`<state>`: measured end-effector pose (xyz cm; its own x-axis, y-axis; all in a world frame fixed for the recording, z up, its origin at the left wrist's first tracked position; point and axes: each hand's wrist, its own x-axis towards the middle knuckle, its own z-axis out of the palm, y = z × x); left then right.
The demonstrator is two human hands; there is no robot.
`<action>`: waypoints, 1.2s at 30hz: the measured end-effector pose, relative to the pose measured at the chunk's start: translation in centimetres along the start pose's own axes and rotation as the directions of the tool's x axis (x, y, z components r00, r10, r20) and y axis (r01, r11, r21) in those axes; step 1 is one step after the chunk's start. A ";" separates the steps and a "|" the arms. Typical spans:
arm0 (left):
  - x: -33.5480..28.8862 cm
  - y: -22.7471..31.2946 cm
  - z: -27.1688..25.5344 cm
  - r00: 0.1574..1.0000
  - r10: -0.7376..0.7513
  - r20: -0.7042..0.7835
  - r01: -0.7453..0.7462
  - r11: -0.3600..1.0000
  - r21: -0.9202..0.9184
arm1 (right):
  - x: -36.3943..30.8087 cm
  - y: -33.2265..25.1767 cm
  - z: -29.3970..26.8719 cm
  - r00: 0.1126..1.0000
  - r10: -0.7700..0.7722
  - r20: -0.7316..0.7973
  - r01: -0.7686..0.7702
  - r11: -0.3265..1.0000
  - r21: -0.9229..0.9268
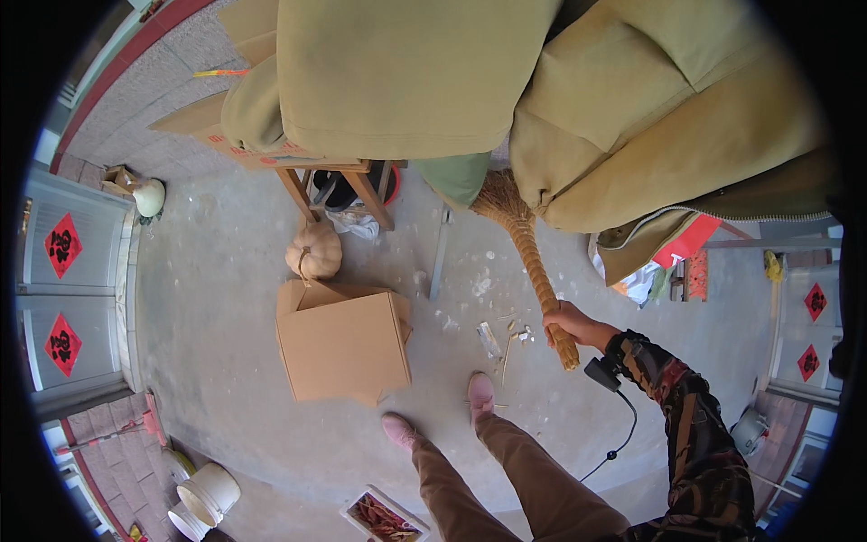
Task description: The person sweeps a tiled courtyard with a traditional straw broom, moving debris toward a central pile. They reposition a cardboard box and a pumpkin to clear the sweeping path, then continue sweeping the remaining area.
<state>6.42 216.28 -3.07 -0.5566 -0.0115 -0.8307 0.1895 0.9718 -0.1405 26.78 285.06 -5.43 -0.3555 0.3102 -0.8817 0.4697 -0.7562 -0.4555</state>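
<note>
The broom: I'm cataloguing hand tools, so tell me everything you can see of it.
The broom looks made of dry plant stalks: a straw-coloured handle, with twisted, rope-like ridges, flares into a brown brush. It slants across the view, brush toward the upper left. The right hand grips it near the butt, which sticks out past the fist. Tan cloth hides part of the brush; whether it touches the floor is unclear.
</note>
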 end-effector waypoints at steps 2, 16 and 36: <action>-0.3 0.2 0.0 0.998 -0.008 -0.056 0.009 1.000 0.018 | 1.1 1.6 0.5 0.997 0.075 -0.013 -0.076 0.994 -0.079; 2.3 1.3 -2.2 0.970 0.146 -0.195 -0.144 0.989 0.022 | -17.7 22.3 -4.8 0.787 0.502 -0.358 -0.612 0.570 -0.547; 8.0 11.3 -20.6 0.782 0.542 -0.307 -0.580 0.813 -0.041 | -19.5 16.3 15.4 0.945 0.201 -0.257 -0.022 0.825 0.565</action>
<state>-12.56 232.03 -0.15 -0.5810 0.5904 -0.5602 0.4437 0.8068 0.3901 28.94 257.82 6.26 -0.0344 0.2891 -0.9567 -0.0616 -0.9560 -0.2867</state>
